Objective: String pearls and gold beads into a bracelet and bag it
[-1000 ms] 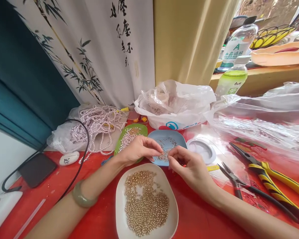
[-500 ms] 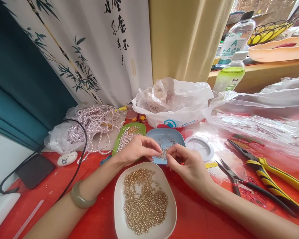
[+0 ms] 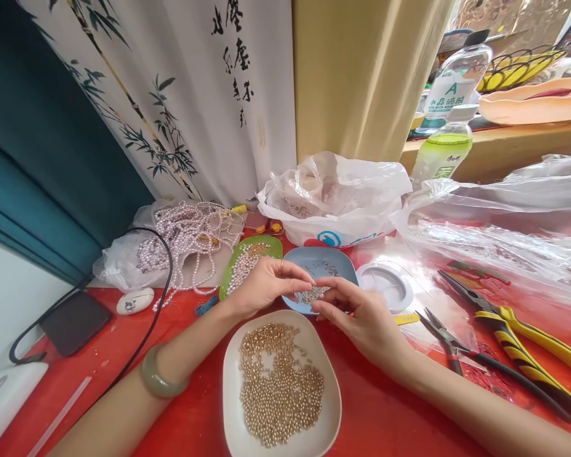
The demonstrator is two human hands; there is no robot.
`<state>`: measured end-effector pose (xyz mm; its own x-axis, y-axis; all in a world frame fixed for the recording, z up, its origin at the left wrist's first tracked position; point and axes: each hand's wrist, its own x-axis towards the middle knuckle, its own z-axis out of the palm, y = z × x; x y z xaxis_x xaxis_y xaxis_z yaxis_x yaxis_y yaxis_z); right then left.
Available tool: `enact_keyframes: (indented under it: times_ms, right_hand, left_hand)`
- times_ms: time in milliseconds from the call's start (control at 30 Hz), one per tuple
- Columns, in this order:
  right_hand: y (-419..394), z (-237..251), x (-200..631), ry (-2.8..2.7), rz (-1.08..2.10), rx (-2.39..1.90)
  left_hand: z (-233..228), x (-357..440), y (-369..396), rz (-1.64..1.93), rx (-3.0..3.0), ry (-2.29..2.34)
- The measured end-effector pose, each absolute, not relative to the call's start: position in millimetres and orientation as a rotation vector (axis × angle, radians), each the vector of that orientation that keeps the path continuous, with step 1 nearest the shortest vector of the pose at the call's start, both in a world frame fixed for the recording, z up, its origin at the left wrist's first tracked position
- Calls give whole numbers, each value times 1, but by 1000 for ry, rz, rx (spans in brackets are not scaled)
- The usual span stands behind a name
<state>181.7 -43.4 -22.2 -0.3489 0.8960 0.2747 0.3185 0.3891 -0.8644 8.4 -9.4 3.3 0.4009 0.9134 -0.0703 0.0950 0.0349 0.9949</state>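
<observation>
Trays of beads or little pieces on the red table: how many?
3: white tray, nearest; green tray, partly behind the left hand; blue tray, partly behind both, including right hand. Plastic bags could hide more.

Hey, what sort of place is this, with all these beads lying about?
It looks like a beadwork or jewelry-making table, perhaps at home. The signs are a cream tray of loose gold beads, a heap of pale pink bead strands, and yellow-and-black long-nose pliers.
</observation>
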Motion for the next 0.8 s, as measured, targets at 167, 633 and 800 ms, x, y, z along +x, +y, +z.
enact_keyframes:
  times_ms: [167, 633, 800]
  right_hand:
    - [-44, -19, 182, -1887, 914, -1040]
    - [-44, -13, 181, -1633, 1253, -1154]
    - [-44, -11, 181, -1597, 1261, -1163]
  left_hand:
    - [6, 8, -10, 828, 1401, 982]
    - [27, -26, 8, 687, 1855, 1320]
    - [23, -43, 14, 355, 2190, 1473]
